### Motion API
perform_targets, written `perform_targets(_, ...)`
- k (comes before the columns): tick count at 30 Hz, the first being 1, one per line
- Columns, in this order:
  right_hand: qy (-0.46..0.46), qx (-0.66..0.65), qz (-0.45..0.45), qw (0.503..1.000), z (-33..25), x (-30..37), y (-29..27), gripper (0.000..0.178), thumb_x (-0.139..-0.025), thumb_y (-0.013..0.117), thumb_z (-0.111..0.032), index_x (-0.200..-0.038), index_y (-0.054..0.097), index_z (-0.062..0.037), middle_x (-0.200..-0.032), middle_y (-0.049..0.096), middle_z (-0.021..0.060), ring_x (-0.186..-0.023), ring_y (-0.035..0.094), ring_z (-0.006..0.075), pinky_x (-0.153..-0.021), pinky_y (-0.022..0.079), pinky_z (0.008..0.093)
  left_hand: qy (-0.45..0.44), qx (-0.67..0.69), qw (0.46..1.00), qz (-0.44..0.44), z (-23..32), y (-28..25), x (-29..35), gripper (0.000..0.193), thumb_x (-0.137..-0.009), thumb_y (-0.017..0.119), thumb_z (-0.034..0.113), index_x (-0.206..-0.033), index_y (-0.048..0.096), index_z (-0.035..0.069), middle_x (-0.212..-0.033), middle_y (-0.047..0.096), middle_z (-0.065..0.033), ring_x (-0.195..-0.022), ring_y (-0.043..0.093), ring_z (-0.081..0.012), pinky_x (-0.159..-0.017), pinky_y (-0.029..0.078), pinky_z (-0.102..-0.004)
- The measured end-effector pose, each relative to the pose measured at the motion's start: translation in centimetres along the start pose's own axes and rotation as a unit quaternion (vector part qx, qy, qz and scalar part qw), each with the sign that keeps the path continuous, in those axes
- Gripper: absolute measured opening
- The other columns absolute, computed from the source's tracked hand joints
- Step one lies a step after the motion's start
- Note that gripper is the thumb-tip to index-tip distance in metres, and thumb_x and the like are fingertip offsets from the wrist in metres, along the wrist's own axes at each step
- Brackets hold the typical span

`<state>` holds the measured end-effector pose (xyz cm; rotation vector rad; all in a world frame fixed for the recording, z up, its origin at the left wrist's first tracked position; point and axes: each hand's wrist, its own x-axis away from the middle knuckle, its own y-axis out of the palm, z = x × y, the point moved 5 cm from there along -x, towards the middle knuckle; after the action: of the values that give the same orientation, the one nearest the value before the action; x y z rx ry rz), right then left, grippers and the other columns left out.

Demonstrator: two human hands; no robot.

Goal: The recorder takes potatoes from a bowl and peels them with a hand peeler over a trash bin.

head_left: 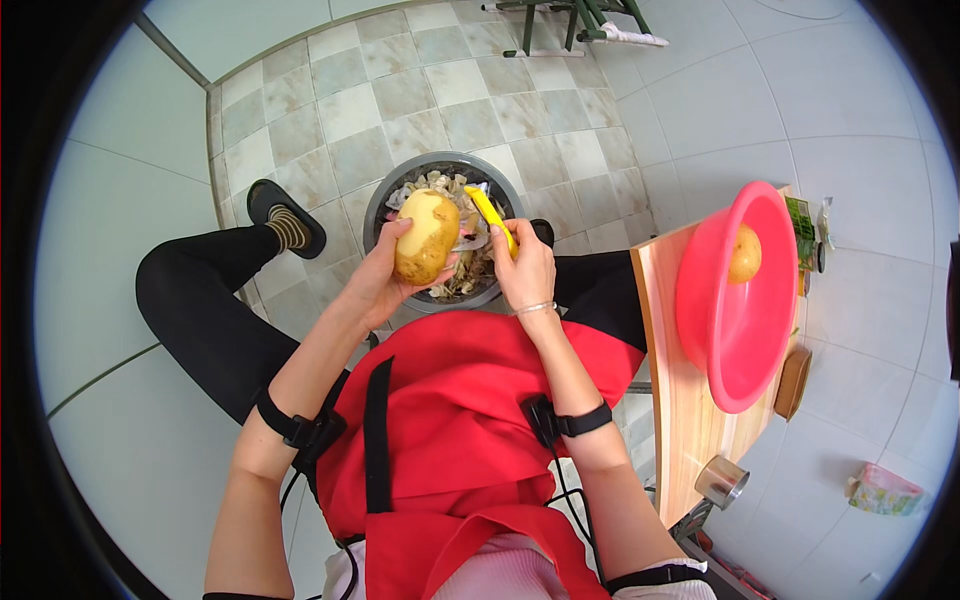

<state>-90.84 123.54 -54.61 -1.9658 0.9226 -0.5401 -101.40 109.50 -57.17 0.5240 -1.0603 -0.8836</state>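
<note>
A large potato (426, 238) rests in my left hand (378, 272), my fingers wrapped round its lower side. Its upper part is pale and peeled, while brown skin still covers the right side and the bottom. My right hand (525, 268) grips a yellow peeler (490, 217), held just right of the potato and apart from it. The peeler's blade is too small to make out. Below both hands a grey bin (447, 160) stands on the floor between my legs, holding peelings and other scraps.
To my right a wooden table (678, 440) carries a pink basin (715, 300), tilted in view, with another potato (745, 254) inside. A metal cup (721, 481) stands near the table's closer end. Beyond the bin, a green-legged folding stool (570, 28) stands by the wall.
</note>
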Motion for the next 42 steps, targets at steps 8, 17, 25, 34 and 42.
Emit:
perform_targets(8,-0.096,-0.152,-0.07,0.981,-4.2,2.2,-1.6,0.027,-0.086,0.059,-0.028,-0.077,0.06,-0.0029,-0.058,0.057,0.017,-0.056,0.059,0.0348,-0.049,0.044,0.0403,-0.005,-0.023,0.999,0.023,-0.5,0.3,-0.1,0.048,-0.092,0.041,0.039,-0.124,0.042,0.003,-0.113,0.057,-0.0115,-0.095,0.061,-0.021,-0.08,0.052,-0.0347)
perform_targets(17,-0.146,-0.036,-0.026,0.988,-3.8,2.1,-1.1,0.026,-0.085,0.058,-0.028,-0.075,0.06,-0.0049,-0.064,0.06,0.0148,-0.058,0.059,0.0345,-0.05,0.046,0.0418,-0.018,-0.115,0.992,0.055,-1.3,-0.7,0.1,0.05,-0.092,0.039,0.044,-0.124,0.042,0.006,-0.111,0.057,-0.0103,-0.093,0.061,-0.0197,-0.077,0.052,-0.0319)
perform_targets(25,-0.183,0.001,0.027,0.983,-3.7,1.5,0.2,0.025,-0.084,0.059,-0.029,-0.076,0.06,-0.006,-0.066,0.06,0.0127,-0.057,0.06,0.0319,-0.048,0.047,0.0396,-0.041,-0.074,0.994,0.063,-2.3,-1.4,-0.1,0.051,-0.091,0.04,0.044,-0.124,0.042,0.004,-0.108,0.058,-0.0111,-0.09,0.062,-0.0206,-0.075,0.053,-0.0319)
perform_targets(34,-0.116,0.088,0.0,0.989,-0.9,-1.0,4.0,0.03,-0.085,0.056,-0.035,-0.075,0.061,-0.0067,-0.069,0.063,0.0137,-0.06,0.061,0.0341,-0.052,0.048,0.0428,-0.042,-0.055,0.989,0.131,-2.1,-3.0,-0.1,0.054,-0.089,0.043,0.045,-0.123,0.043,0.002,-0.107,0.058,-0.0127,-0.088,0.062,-0.022,-0.074,0.053,-0.0335)
perform_targets(42,-0.047,0.03,-0.106,0.993,0.5,-1.2,3.4,0.032,-0.084,0.055,-0.042,-0.087,0.063,-0.0107,-0.071,0.064,0.018,-0.071,0.062,0.0381,-0.062,0.049,0.0474,-0.051,-0.097,0.99,0.085,-1.9,-2.1,1.3,0.058,-0.09,0.04,0.046,-0.127,0.039,0.002,-0.112,0.056,-0.0141,-0.094,0.061,-0.0238,-0.078,0.052,-0.0347)
